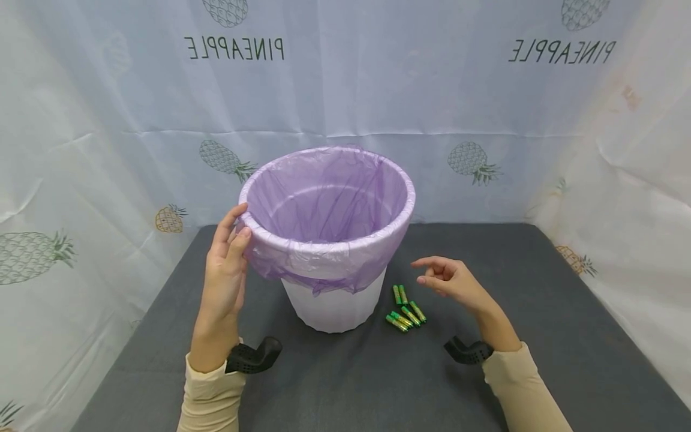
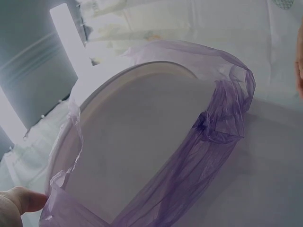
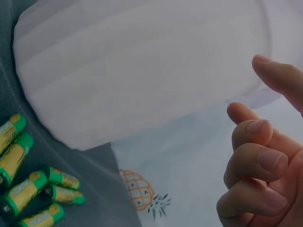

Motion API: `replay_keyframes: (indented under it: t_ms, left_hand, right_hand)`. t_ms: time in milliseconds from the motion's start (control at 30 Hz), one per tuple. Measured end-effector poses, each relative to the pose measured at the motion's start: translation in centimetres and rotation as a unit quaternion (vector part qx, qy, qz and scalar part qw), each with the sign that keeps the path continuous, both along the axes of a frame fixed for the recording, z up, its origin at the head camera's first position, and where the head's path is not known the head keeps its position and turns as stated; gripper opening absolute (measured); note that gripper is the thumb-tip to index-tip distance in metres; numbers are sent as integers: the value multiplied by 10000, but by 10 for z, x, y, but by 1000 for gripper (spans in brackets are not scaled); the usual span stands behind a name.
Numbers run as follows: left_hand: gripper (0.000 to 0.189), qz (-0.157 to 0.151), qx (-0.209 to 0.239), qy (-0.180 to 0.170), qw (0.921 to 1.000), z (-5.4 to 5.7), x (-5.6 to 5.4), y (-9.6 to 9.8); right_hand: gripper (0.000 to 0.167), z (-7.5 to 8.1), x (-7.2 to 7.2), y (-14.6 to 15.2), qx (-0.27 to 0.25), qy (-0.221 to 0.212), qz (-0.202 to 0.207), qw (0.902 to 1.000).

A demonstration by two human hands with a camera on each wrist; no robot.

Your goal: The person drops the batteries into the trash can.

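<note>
A white trash can (image 1: 333,309) stands upright on the dark table, lined with a thin purple trash bag (image 1: 324,210) folded over its rim. My left hand (image 1: 224,276) holds the can's left rim through the bag, with the thumb and index finger at the edge. The left wrist view shows my thumb (image 2: 31,199) against the rim, but the other fingers are hidden there. Right of the can lie several green and gold batteries (image 1: 414,311). Near them my right hand (image 1: 450,281) hovers with loosely bent fingers, thumb and index finger apart, and nothing between them.
The dark table (image 1: 335,384) carries the can and batteries. A pale curtain (image 1: 345,78) printed with pineapples hangs behind and at both sides. Black wrist mounts (image 1: 254,355) sit on both wrists.
</note>
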State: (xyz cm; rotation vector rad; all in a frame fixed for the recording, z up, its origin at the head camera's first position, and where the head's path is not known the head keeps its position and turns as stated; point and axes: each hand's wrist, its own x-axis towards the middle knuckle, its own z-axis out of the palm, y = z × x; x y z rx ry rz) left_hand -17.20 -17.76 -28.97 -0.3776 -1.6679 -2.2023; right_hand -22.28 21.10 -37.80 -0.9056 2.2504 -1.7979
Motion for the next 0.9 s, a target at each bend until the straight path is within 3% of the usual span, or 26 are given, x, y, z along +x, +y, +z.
replay_keyframes:
  t_ms: [367, 667, 900]
  left_hand:
    - [38, -15, 46, -15, 10000, -1, -1, 0]
    - [38, -60, 84, 10, 9999, -1, -2, -1]
    - [38, -17, 74, -13, 10000, -2, -2, -1]
  right_hand:
    - [27, -18, -10, 8, 521, -408, -207, 9976]
    - [43, -36, -17, 13, 890, -739, 73, 9933]
    - [45, -52, -23, 20, 1296, -1018, 77, 9863]
